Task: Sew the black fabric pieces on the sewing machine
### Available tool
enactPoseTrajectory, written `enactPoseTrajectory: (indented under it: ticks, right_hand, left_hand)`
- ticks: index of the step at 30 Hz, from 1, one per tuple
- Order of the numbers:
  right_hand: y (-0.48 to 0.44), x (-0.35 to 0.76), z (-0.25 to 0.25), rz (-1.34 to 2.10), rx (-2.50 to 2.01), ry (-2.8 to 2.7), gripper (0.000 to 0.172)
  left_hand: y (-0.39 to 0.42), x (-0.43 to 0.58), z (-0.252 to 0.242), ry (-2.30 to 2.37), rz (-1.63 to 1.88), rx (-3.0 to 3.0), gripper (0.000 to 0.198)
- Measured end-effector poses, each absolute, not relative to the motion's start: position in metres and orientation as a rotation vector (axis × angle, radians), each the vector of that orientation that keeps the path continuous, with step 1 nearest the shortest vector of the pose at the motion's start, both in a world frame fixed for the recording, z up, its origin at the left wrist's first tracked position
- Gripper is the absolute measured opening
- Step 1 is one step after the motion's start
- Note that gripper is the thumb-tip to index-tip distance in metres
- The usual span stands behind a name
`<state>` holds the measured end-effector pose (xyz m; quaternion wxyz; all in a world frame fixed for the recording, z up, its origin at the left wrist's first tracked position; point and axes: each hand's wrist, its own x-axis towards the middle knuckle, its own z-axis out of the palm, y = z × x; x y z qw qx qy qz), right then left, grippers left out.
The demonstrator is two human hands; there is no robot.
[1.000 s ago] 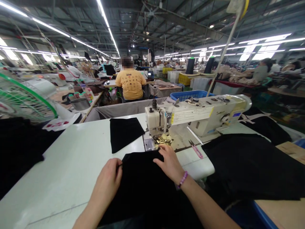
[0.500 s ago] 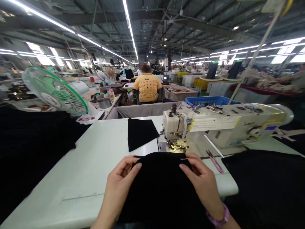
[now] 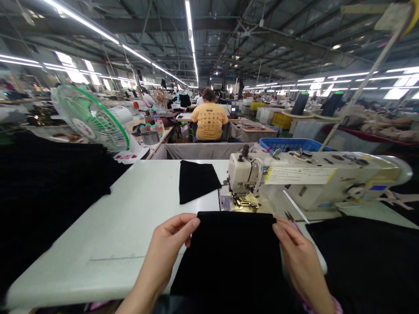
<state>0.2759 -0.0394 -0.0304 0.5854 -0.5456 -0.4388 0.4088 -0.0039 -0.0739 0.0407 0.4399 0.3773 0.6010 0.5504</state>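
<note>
A black piece of fabric hangs between my hands, its top edge folded and drawn straight. My left hand pinches the upper left corner between thumb and fingers. At the upper right corner, my right hand grips the same edge. Just beyond the fabric stands a white sewing machine, its presser foot over the metal plate. A smaller black fabric piece lies flat on the white table to the left of the needle area. Thread snips are partly hidden behind my right hand.
Dark fabric is heaped at the left, and more black cloth lies at the right. A green-rimmed fan stands at the table's far left. Behind the machine is a blue basket. A person in a yellow shirt sits ahead.
My hands have moved apart and slightly right, pulling the fabric's top edge from a bowed shape to a straight line. The whole view has shifted a little.
</note>
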Motion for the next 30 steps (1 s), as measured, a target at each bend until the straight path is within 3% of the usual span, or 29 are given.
enactPoseTrajectory:
  ticks: [7, 20, 30]
  right_hand:
    - [-0.042, 0.273, -0.019, 1.051, -1.187, -0.812, 0.043]
    - [-0.044, 0.270, 0.001, 1.213, -1.130, -0.727, 0.044]
    - [-0.041, 0.257, 0.010, 1.115, -0.995, -0.854, 0.021]
  left_hand:
    - [-0.077, 0.001, 0.044, 1.462, 1.474, 0.872, 0.042]
    - [-0.072, -0.002, 0.040, 1.473, 1.551, 0.889, 0.032]
    - [-0.060, -0.019, 0.024, 1.513, 1.560, 0.761, 0.029]
